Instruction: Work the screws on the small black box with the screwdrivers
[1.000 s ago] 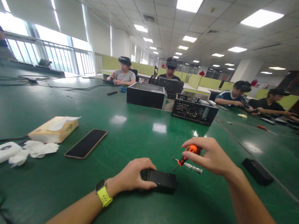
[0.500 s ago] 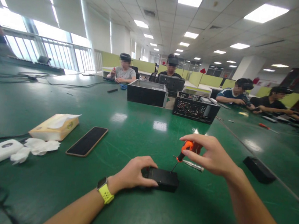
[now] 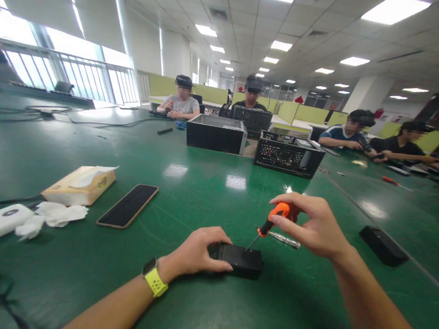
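- Fingers [image 3: 217, 235] of your left hand [image 3: 194, 252] are part-curled around the left end of the black box [image 3: 243, 267], thumb on its near side, the others at its far side.
- Progress on that box looks unfinished, by my judgement: it appears whole, its top face in place, no loose piece visible beside it. Whether any screw is loosened or tightened is too small to tell.
- The box lies flat on the green counter [image 3: 182, 312], in front of you and between your hands. Its long axis runs nearly left to right; one end points into your left palm, the free end to your right. You cannot tell which end is its front.
- Your right hand [image 3: 319, 227] has its thumb and fingers closed on the orange-and-black screwdriver [image 3: 278, 211]. The shaft slants down leftward, its tip apparently meeting the top face.
- Just behind that tool lies a silver-coloured rod [image 3: 285, 240], unheld.
- Off to your right sits a second black block [image 3: 383, 246], untouched.
- Farther across stand two computer cases [image 3: 215, 138], well apart from your hands.
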`<state>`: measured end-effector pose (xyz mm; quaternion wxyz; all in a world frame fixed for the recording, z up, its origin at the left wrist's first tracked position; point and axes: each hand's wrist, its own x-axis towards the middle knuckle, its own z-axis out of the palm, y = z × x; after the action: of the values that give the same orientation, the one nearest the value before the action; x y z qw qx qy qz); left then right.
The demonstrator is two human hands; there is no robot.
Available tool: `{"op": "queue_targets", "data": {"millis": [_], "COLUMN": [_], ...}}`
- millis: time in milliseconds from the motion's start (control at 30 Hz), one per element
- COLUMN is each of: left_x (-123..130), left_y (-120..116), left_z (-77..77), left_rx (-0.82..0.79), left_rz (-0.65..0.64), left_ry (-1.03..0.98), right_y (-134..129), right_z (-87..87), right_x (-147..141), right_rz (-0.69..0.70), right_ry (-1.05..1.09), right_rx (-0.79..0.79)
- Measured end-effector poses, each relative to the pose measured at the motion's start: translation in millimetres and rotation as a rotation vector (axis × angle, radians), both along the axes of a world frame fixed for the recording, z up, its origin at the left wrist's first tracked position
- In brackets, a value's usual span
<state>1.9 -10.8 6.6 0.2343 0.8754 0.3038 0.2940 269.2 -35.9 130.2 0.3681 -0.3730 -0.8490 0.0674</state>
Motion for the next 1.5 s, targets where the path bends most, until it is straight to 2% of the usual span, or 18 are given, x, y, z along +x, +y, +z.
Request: {"op": "queue_targets", "data": {"millis": [300, 667, 1500], "left_x": [0.5, 0.8, -0.2], "left_y": [-0.1, -0.4, -0.1], "left_z": [2.2, 2.4, 0.5], "left_rx": [0.033, 0.039, 0.049], "left_rz": [-0.017, -0.023, -0.017], "left_ry": [0.020, 0.027, 0.026], "right_y": [-0.8, -0.7, -1.4], "right_z": [-5.7, -6.4, -9.5], "right_x": [-8.8, -11.4, -12.7], "right_rz": [0.069, 0.097, 0.150], "right_ry": [0.019, 0.028, 0.032], "right_rx": [-0.058, -0.003, 0.015]}}
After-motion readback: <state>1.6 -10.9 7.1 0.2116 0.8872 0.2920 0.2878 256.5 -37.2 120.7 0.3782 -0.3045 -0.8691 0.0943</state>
